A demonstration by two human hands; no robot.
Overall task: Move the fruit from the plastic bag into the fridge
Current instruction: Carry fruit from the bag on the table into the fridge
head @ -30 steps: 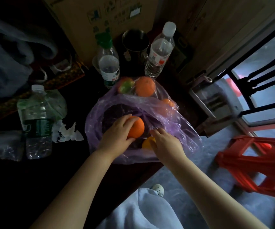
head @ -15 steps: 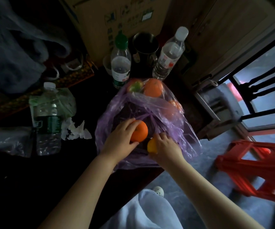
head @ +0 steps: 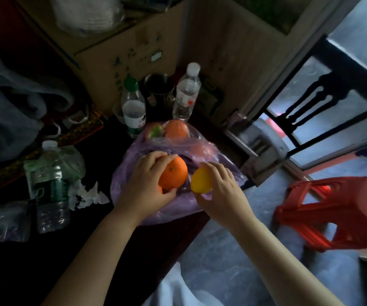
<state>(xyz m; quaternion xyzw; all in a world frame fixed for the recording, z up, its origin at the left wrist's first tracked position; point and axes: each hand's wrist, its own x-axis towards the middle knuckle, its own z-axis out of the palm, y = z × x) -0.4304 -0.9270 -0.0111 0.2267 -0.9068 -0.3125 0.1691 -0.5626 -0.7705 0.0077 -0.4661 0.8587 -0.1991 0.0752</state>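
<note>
On the head view, my left hand (head: 142, 184) is wrapped round an orange (head: 173, 173) and my right hand (head: 222, 191) is curled round a yellow fruit (head: 201, 181). Both are at the mouth of the purple plastic bag (head: 178, 209) on the dark table (head: 23, 272), and more fruit (head: 175, 129) lies at the bag's far end. I judge this the picking-out step. No fridge shows, so next I must turn and find it, gripping both firmly.

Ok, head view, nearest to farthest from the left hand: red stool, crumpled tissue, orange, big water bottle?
1. orange, in the grip of the left hand.
2. crumpled tissue, just left.
3. big water bottle, farther left.
4. red stool, far right.
</note>
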